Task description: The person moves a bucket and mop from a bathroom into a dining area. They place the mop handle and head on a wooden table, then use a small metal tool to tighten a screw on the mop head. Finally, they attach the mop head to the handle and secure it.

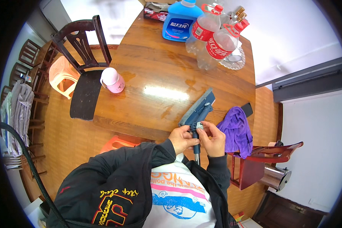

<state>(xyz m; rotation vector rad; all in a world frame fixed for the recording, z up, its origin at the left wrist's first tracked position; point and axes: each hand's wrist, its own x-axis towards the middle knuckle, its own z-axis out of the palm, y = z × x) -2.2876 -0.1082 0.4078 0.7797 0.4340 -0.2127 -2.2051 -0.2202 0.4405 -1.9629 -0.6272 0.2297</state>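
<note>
A dark blue window squeegee (198,107) with a grey pad along its head rests tilted over the near edge of the wooden table (140,64). Its metal pole runs down toward my body. My left hand (183,139) is closed around the joint just below the head, thumb and fingers pinching it. On the other side of that joint, my right hand (213,140) pinches a small pale grey piece (200,125) between thumb and forefinger. Whether that piece is attached to the joint I cannot tell.
A purple cloth (237,131) drapes over the table's right corner beside a flat black object (247,110). A pink flask (113,80) stands left. At the back are a blue detergent jug (181,22) and clear bottles (220,43). Chairs (88,85) flank the table.
</note>
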